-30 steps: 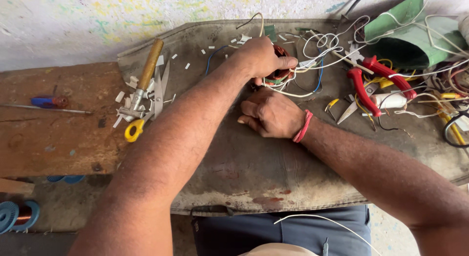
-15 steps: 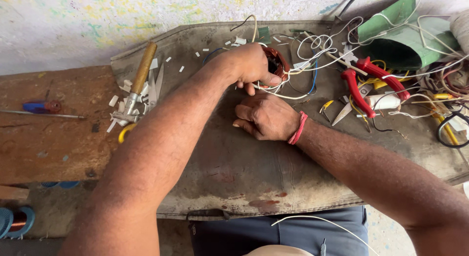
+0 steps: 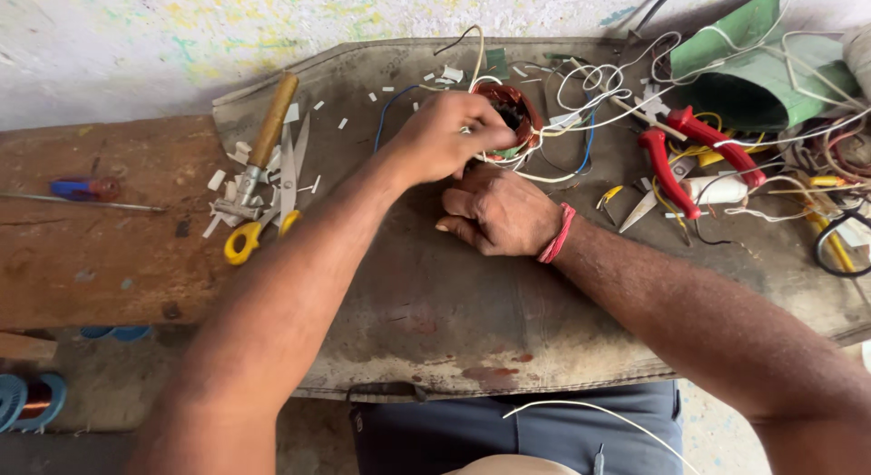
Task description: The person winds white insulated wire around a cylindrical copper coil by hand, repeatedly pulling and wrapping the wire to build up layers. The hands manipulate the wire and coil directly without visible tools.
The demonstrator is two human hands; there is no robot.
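A small round motor stator (image 3: 508, 112), wound with copper and trailing white, blue and green leads, is set on the grey mat (image 3: 435, 293) toward its far edge, where both hands can meet over it. The left hand (image 3: 445, 135) is laid over the stator's near-left rim, fingers curled together and pinched on what appears to be a white wire at the winding, though the exact grip is hidden by the knuckles. The right hand (image 3: 499, 210) is rested on the mat just below the stator, fingers folded under and pressed toward its base, apparently so that it is kept from turning; whether anything is held there cannot be told. Red-handled pliers (image 3: 694, 148) are left to the right among loose wires, and scissors (image 3: 272, 198) and a wooden-handled tool (image 3: 268, 130) are parked to the left, within reach.
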